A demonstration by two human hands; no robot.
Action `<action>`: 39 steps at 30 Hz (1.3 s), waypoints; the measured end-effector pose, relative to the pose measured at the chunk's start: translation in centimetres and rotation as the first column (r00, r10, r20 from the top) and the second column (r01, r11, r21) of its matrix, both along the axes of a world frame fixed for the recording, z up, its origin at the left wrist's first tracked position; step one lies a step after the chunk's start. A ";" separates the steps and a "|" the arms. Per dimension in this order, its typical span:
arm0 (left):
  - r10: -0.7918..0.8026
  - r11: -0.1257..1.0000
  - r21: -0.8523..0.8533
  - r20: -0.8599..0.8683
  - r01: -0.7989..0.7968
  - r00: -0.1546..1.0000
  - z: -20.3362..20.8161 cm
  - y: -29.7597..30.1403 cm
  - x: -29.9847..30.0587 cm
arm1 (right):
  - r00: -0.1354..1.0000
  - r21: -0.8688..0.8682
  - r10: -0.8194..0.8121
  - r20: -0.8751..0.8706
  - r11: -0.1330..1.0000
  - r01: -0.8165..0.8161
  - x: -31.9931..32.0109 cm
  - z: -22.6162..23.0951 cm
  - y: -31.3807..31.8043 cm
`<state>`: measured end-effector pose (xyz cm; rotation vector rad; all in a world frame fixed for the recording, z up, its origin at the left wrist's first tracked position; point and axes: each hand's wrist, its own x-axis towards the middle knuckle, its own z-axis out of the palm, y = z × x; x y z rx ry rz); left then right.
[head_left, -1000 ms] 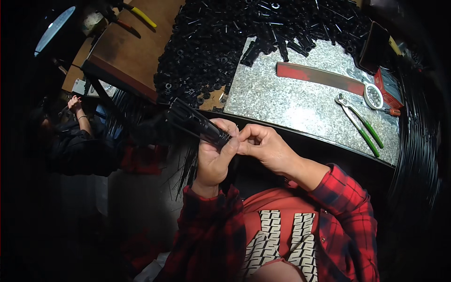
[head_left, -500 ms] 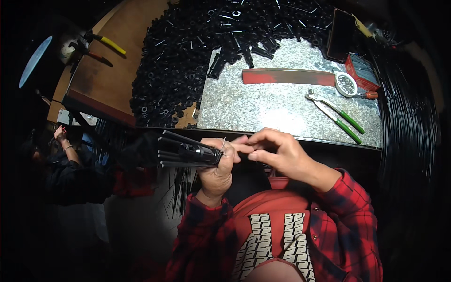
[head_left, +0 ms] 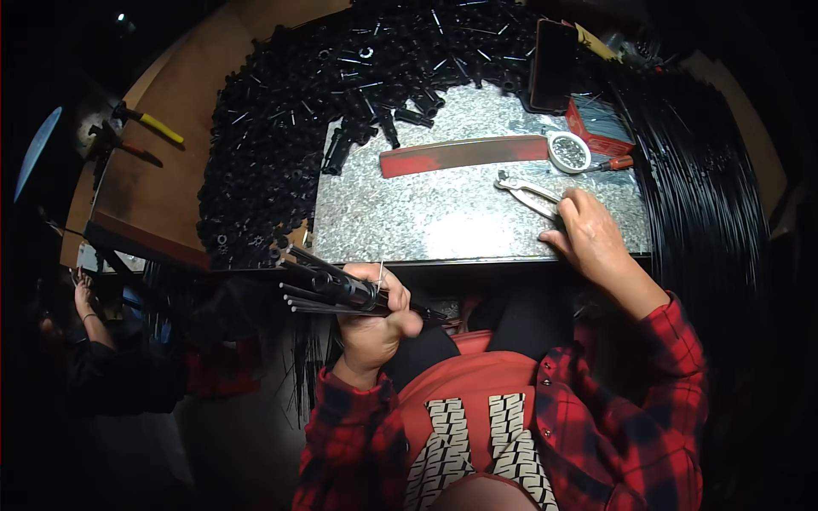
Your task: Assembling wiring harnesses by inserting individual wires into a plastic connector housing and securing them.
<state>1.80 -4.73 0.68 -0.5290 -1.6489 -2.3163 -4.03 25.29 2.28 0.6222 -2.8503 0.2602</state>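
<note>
My left hand (head_left: 371, 334) is closed around a bundle of thin black rods (head_left: 300, 298), held over my lap just off the table's front edge. Among the rods sits a black tubular piece (head_left: 342, 288), and a thin pale wire (head_left: 381, 274) sticks up from it by my fingers. Over on the tabletop, my right hand (head_left: 591, 235) has closed on a pair of end-cutting pliers (head_left: 530, 197). Their metal jaws point to the far left; my hand covers the green handles seen earlier.
A heap of black plastic parts (head_left: 281, 128) fills the table's back and left. Farther right are a red-and-grey strip (head_left: 464, 156), a white cup of small metal bits (head_left: 569, 152), a screwdriver (head_left: 615, 163), a red box (head_left: 601, 132) and long black rods (head_left: 699, 170). Another person's hand (head_left: 83, 292) shows far left.
My right hand has left the bundle beside my left hand and reached right across the table onto the pliers. The left hand still holds the rods. The whole view has shifted.
</note>
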 end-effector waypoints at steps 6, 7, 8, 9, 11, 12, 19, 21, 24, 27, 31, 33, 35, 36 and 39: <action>-0.014 0.987 0.160 0.145 -0.010 0.989 -0.2 -0.4 0.1 | 0.997 0.071 -0.031 -0.071 0.997 0.036 -0.3 -1.7 1.0; -0.025 0.988 0.154 0.132 0.004 0.991 -0.2 -0.5 0.1 | 0.995 0.076 -0.020 -0.097 0.997 0.027 -0.6 -2.2 1.3; -0.036 0.989 0.147 0.120 0.018 0.992 -0.2 -0.6 0.1 | 0.995 0.073 -0.013 -0.095 0.997 0.020 -0.7 -2.2 1.4; -0.054 0.986 0.163 0.124 0.033 0.991 0.0 -0.7 0.1 | 0.994 0.090 -0.004 -0.106 0.996 0.014 -0.9 -2.3 1.3; -0.047 0.987 0.161 0.131 0.026 0.990 -0.1 -0.9 0.3 | 0.991 0.080 0.011 -0.132 0.997 0.000 -1.0 -2.3 1.0; -0.049 0.986 0.164 0.134 0.026 0.990 0.0 -1.0 0.4 | 0.991 0.077 0.018 -0.130 0.997 -0.008 -0.9 -2.1 0.8; -0.046 0.985 -0.166 -0.004 0.045 0.999 -0.6 -0.9 -0.1 | 0.996 -0.404 0.083 0.017 0.912 -0.069 1.4 1.5 -1.9; -0.035 0.982 -0.186 0.017 0.038 0.999 -0.7 -1.0 0.0 | 0.971 -0.362 0.237 0.041 0.909 -0.206 1.7 2.9 -2.5; -0.043 0.977 -0.210 0.018 0.046 0.999 -0.6 -0.7 -0.2 | 0.910 -0.139 0.212 -0.357 0.951 -0.276 2.0 4.3 -4.2; -0.058 0.988 -0.143 0.012 0.059 0.998 -0.7 -0.2 -0.3 | 0.888 -0.022 0.177 -0.424 0.978 -0.206 1.9 5.6 -5.1; -0.072 0.993 -0.086 0.079 0.078 0.994 -1.3 -0.4 0.0 | 0.807 0.142 0.197 -0.557 0.980 -0.141 1.6 5.9 -6.1; -0.069 0.996 -0.043 0.191 0.079 0.979 -1.2 -0.7 0.0 | 0.754 0.185 0.236 -0.612 0.971 -0.154 1.4 5.5 -6.5; -0.018 0.984 -0.178 0.058 0.028 0.998 -1.8 -1.0 -0.8 | 0.735 0.190 0.262 -0.626 0.965 -0.182 1.5 5.4 -6.9; -0.018 0.984 -0.178 0.058 0.028 0.998 -2.3 -1.3 -0.9 | 0.721 0.193 0.277 -0.635 0.961 -0.200 1.6 5.3 -7.1; 0.038 0.916 -0.400 0.004 -0.034 0.999 -3.0 -1.7 -1.4 | 0.740 0.205 0.322 -0.590 0.947 -0.248 2.0 5.0 -7.7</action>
